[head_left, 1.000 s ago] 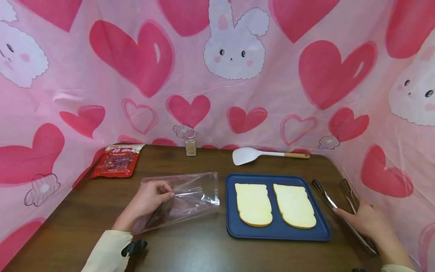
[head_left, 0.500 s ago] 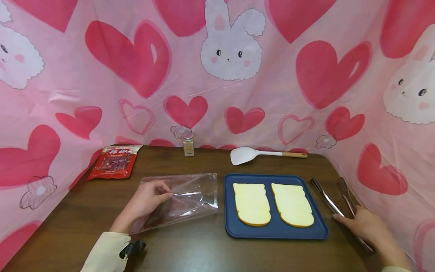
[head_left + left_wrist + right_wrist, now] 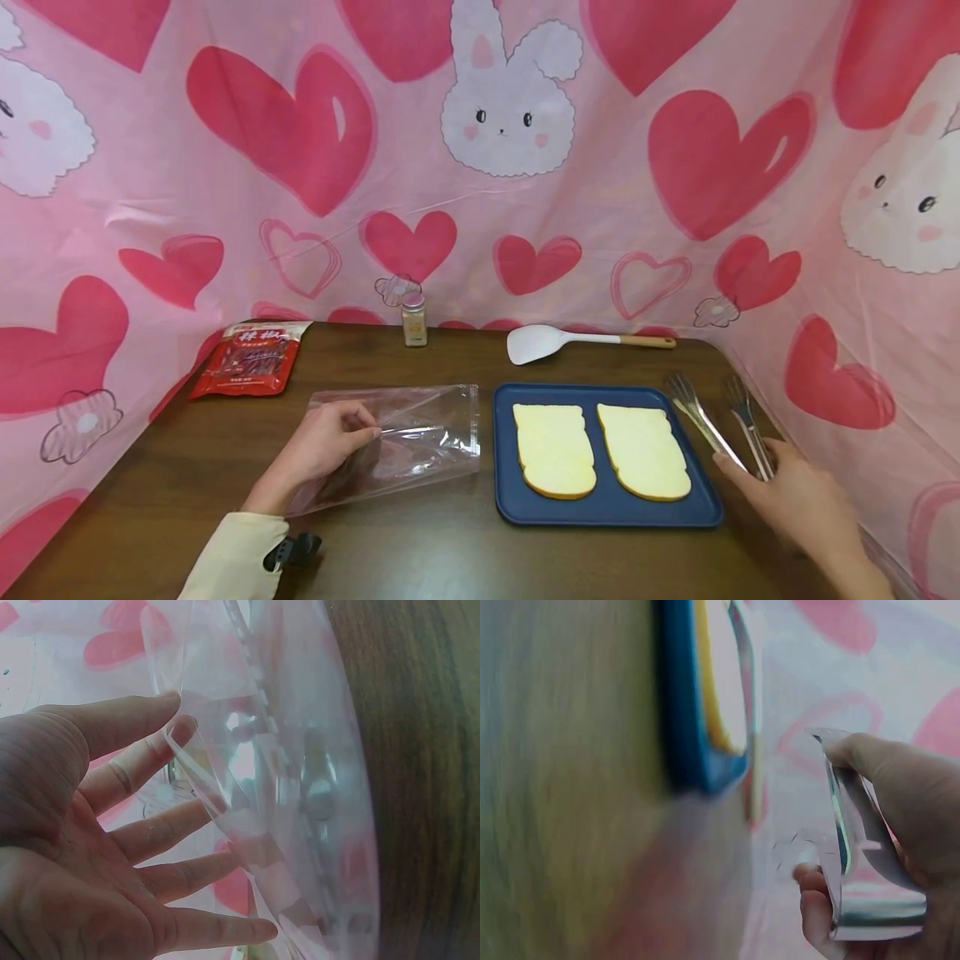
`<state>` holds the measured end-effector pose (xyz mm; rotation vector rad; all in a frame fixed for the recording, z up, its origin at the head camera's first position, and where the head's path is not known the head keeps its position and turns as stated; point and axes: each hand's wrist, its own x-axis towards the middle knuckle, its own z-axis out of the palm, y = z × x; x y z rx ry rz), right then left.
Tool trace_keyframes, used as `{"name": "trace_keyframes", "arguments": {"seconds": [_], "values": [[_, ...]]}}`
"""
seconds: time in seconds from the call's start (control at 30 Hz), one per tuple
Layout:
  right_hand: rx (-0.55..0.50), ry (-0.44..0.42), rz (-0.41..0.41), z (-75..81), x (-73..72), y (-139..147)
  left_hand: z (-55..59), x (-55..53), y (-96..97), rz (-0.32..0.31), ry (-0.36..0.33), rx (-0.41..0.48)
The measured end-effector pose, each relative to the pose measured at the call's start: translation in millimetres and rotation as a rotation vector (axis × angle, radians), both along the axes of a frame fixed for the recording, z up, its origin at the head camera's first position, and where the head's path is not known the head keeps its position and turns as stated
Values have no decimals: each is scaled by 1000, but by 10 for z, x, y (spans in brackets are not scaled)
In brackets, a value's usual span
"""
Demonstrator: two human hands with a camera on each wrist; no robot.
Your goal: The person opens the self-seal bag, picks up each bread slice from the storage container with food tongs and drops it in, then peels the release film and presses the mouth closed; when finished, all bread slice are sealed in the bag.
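With thumb and forefinger, my left hand [image 3: 330, 446] pinches the edge of a clear plastic bag [image 3: 427, 442]. The left wrist view shows the other fingers spread beside the bag [image 3: 315, 787]. At the right, my right hand [image 3: 798, 500] grips metal tongs [image 3: 705, 425], whose two arms are spread apart and point away from me, near the tray's right edge. In the right wrist view the tongs [image 3: 877, 915] lie between thumb and fingers. Two bread slices [image 3: 555, 450] lie side by side on a blue tray [image 3: 607, 515] between the hands.
A red food packet [image 3: 251, 362] lies at the back left. Near the wall stand a small seasoning jar [image 3: 415, 323] and a white spatula [image 3: 540, 342] with a wooden handle. Pink printed cloth [image 3: 525, 217] encloses the wooden table [image 3: 420, 550] at the back and sides.
My right hand has raised the tongs from the table at the right and brought them slightly left, toward the tray. The left hand keeps its pinch on the bag.
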<state>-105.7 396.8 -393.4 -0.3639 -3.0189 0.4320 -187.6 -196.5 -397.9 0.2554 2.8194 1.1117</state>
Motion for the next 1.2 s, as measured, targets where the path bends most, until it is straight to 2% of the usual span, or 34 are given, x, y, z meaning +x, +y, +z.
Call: {"name": "trace_keyframes", "arguments": {"seconds": [0.17, 0.37, 0.47, 0.63, 0.7, 0.97, 1.2], "values": [[5, 15, 45, 146, 97, -397, -8, -3, 5, -7, 5, 0], [16, -18, 114, 176, 203, -893, -4, -5, 3, -8, -5, 5], [25, -51, 152, 159, 243, -1120, -6, -4, 3, -7, -9, 6], [1, -171, 158, 114, 257, -1425, -7, -3, 3, -6, -6, 10], [-7, -225, 147, 87, 245, -1498, -11, -4, 6, -6, -3, 10], [-13, -309, 144, 5, 233, -1618, -34, 1, -2, -15, -7, 20], [42, -250, 229, 109, 155, -1487, -24, -5, 3, -15, -5, 18]]}}
